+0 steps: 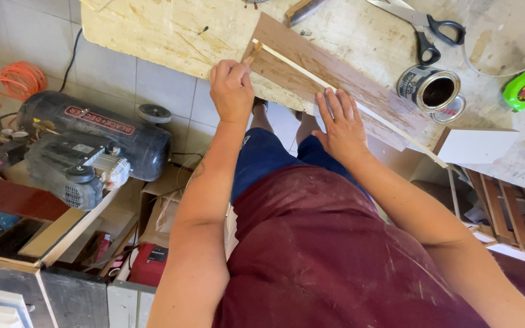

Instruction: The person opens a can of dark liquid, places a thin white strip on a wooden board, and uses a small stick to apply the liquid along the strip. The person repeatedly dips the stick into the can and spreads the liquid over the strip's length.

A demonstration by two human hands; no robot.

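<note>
A long brown board [335, 73] lies slantwise on a worn, pale worktable [165, 30], and a thin white strip [299, 68] runs along it. My left hand [232, 91] is at the board's left end, its fingers closed on a small wooden-handled tool [253, 51] whose tip touches the board. What kind of tool it is I cannot tell. My right hand [343, 127] rests flat on the board's near edge with the fingers spread, holding nothing. My maroon apron fills the bottom of the view.
On the table to the right stand an open metal can [435, 88] with its lid beside it, black-handled scissors [426, 27] and a green tape measure [524, 90]. A white panel [478, 146] leans at the table edge. A black air compressor [86, 143] and an orange hose [10, 82] sit on the floor at left.
</note>
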